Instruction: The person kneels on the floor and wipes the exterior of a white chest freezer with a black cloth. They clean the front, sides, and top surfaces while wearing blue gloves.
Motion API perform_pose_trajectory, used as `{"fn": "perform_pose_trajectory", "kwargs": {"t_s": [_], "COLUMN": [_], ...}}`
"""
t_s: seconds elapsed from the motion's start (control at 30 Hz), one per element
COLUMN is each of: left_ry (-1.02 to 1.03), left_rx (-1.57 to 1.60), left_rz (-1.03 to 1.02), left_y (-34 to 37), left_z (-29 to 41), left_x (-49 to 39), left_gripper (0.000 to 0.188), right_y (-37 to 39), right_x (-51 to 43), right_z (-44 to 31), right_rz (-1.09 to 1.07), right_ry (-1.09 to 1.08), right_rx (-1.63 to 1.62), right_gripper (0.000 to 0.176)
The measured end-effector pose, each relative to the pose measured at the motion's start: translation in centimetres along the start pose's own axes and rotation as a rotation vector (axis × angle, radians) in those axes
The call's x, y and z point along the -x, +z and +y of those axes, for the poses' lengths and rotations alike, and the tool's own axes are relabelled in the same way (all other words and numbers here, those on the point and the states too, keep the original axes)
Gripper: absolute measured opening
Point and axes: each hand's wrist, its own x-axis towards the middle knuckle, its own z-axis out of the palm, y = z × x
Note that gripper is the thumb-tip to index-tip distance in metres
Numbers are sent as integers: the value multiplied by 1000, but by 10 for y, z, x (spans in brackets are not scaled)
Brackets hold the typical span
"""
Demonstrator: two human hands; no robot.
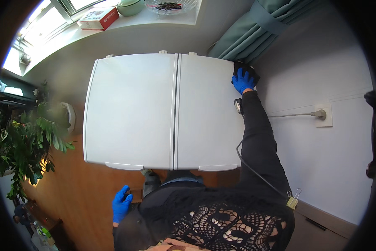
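A white chest freezer [131, 109] with two lids side by side lies in front of me. My right hand [243, 82], in a blue glove, presses on a black cloth [254, 72] at the far right corner of the lid; its fingers are spread over the cloth. Beside that forearm, a small dark device [238, 106] rests near the lid's right edge, with a grey cable running down past my sleeve. My left hand [122, 204], also in a blue glove, hangs at the lower left, away from the freezer, its fingers partly bent and nothing visible in it.
Above the freezer, a windowsill [163, 22] bears a red and white box [98, 18], a green pot [130, 7] and a glass dish [172, 5]. A tied curtain [254, 34] and a plugged-in wall socket [324, 115] are at right. A leafy plant [34, 135] stands left.
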Motion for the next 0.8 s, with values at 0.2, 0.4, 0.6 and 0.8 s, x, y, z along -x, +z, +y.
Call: {"fn": "perform_pose_trajectory", "kwargs": {"t_s": [0.2,0.4,0.6,0.8], "left_ry": [-137,107,134,125], "left_rx": [37,-273,-271,-294], "left_rz": [-33,-39,-67,-149], "left_y": [31,37,36,48], "left_z": [3,37,46,26], "left_x": [5,-17,-14,-17], "left_gripper": [46,48,49,50], "right_y": [15,9,-14,-21], "right_x": [62,118,8,1], "right_z": [-117,-156,-178,-191], "right_rz": [-2,-5,11,-10], "right_ry": [-730,-864,-536,-462], "right_rx": [114,74,2,-13], "right_gripper": [71,70,68,70]}}
